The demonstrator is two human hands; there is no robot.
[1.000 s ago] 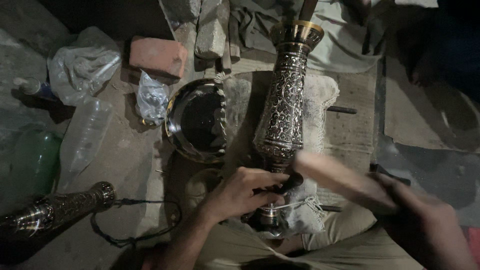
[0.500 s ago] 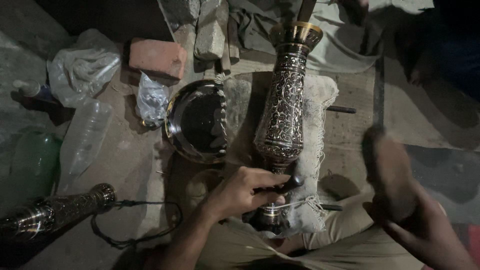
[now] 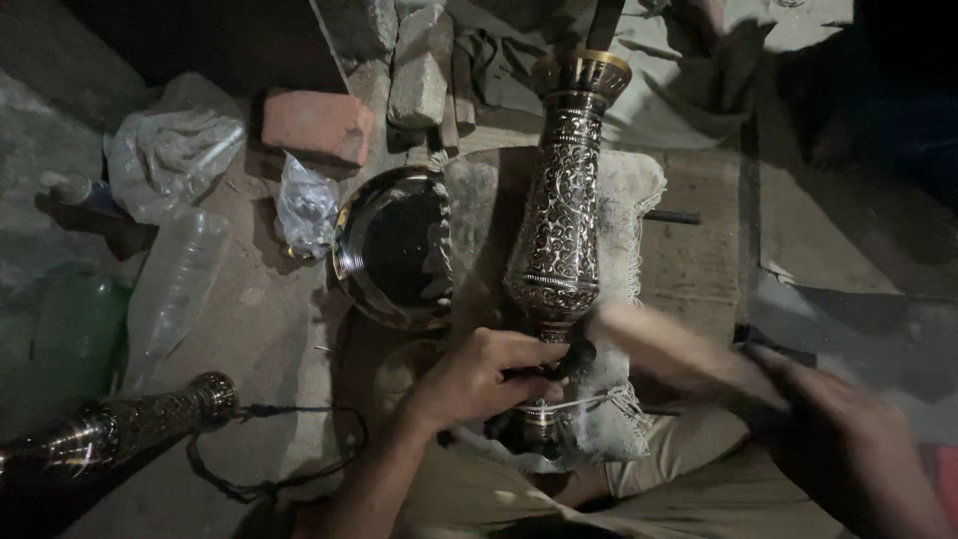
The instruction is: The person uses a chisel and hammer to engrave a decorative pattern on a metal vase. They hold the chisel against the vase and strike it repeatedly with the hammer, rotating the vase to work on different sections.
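Nearest the viewer, a small dark tool (image 3: 559,367) is pinched in the left hand (image 3: 479,384) and set against the narrow neck of an engraved metal vase (image 3: 559,240). A blurred wooden mallet (image 3: 669,349) is gripped in the closed right hand (image 3: 848,449), its head just beside the tool. The vase is laid lengthwise on a pale frayed cloth (image 3: 629,200). Beside it a round metal dish (image 3: 394,250) is seen; farther off, a brick (image 3: 317,125) and plastic bags (image 3: 170,165).
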